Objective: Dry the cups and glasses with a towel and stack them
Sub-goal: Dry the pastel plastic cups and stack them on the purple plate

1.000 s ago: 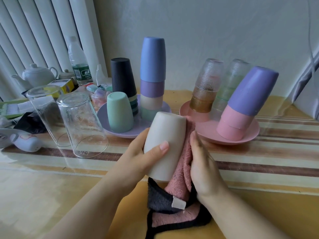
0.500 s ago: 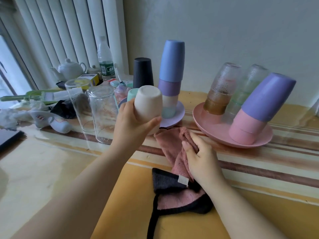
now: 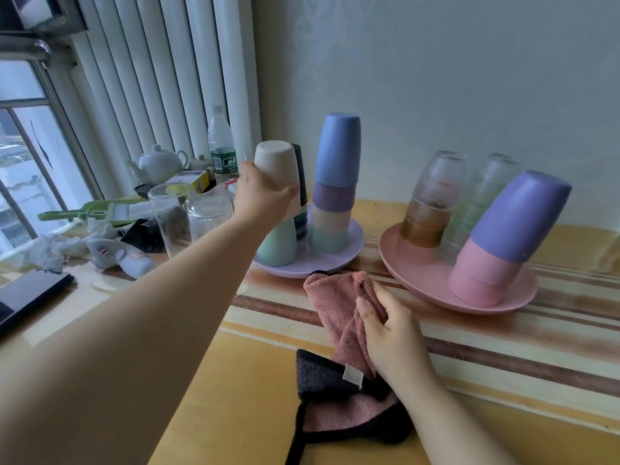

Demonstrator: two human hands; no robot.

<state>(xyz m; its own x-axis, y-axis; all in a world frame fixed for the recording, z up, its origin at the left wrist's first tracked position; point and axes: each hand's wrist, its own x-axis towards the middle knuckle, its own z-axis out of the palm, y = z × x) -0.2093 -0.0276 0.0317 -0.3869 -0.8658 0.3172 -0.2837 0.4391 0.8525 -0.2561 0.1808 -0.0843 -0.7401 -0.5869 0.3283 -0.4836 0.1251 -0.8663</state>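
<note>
Beige plastic cup, mouth down, is gripped in my left hand, fingers wrapped round its lower wall. It is held directly over the mint green cup standing inverted at the 9 o'clock edge of the lilac plate; whether the two cups touch, I cannot tell, as my hand covers the join. Behind it stands a black cup stack, and at the plate's centre a four-cup stack topped in blue. My right hand clutches the pink towel, fingers curled into a bunched fold; the towel's dark-edged remainder lies on the table at 6 o'clock. At 3 o'clock, the pink plate carries leaning glass stacks and a purple-over-pink cup stack. Two clear glasses stand inverted at 9 o'clock.
</note>
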